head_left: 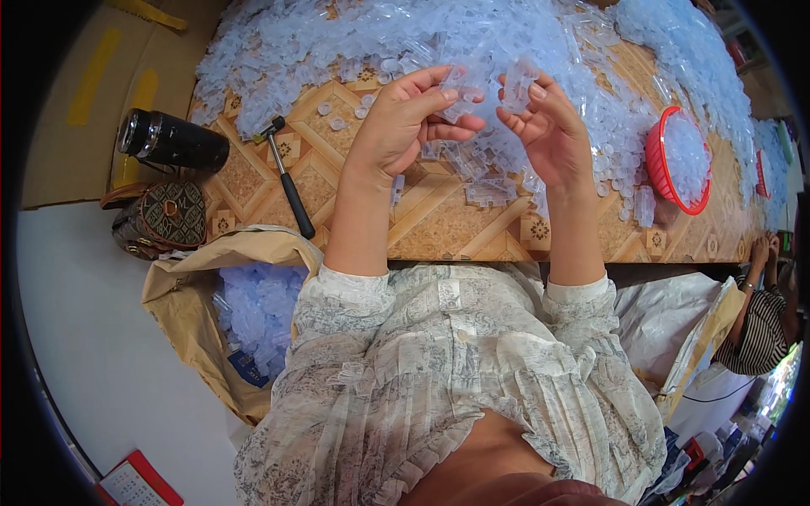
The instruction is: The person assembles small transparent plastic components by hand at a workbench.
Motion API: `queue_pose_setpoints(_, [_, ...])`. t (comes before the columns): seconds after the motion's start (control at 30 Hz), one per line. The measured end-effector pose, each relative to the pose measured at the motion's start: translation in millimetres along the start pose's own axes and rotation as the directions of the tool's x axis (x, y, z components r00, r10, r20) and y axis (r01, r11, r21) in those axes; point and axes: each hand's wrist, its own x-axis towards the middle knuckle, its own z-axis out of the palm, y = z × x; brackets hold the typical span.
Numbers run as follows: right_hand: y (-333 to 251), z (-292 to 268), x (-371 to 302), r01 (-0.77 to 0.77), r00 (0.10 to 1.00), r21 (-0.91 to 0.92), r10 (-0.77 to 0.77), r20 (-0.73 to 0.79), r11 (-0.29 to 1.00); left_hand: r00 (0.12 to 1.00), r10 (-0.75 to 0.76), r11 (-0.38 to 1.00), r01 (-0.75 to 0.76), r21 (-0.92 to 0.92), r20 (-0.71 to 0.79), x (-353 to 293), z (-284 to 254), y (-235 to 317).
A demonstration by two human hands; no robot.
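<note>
Above the patterned table point(439, 228), my left hand point(396, 126) is closed on a small clear plastic piece point(461, 99), pinched by thumb and fingers. My right hand point(557, 131) grips a clear plastic tube-like piece point(518, 86) upright between thumb and fingers. The two held pieces are a little apart. Behind and below my hands spreads a big heap of similar clear plastic parts point(337, 42). Several small round clear caps point(338, 124) lie loose on the wood-patterned surface to the left of my left hand.
At the left lie a small hammer point(291, 190), a black flask point(181, 141) and a patterned bag point(164, 219). A red basket point(658, 160) of round clear pieces stands right. Paper sacks point(181, 295) hang at the near edge. Another person's striped sleeve point(764, 333) shows far right.
</note>
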Motion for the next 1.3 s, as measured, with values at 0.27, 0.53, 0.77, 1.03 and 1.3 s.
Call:
queue_pose_setpoints(0.27, [2, 4, -7, 0.425, 0.901, -0.752, -0.312, 0.301, 0.504, 0.995, -0.091, 0.936, 0.098, 0.337, -0.035, -4, 7, 6])
queue_pose_setpoints(0.53, [6, 0, -17, 0.235, 0.942, -0.909, -0.311, 0.126, 0.343, 0.982, -0.011, 0.914, 0.087, 0.397, -0.189, 15, -12, -8])
queue_pose_setpoints(0.77, [4, -4, -17, 0.189, 0.939, -0.855, -0.343, 0.014, 0.482, 0.753, 0.603, 0.281, 0.108, 0.954, -0.263, 67, -64, 20])
queue_pose_setpoints(1.03, [11, -14, -17, 0.176, 0.952, -0.838, -0.306, 0.012, 0.516, 0.775, 0.610, -0.011, 0.219, 0.976, -0.167, 87, -71, 12])
queue_pose_setpoints(1.3, [8, 4, -8, 0.209, 0.967, -0.553, -0.254, -0.004, 0.806, 0.796, 0.473, 0.718, -0.101, 0.689, -0.377, 55, -60, 12])
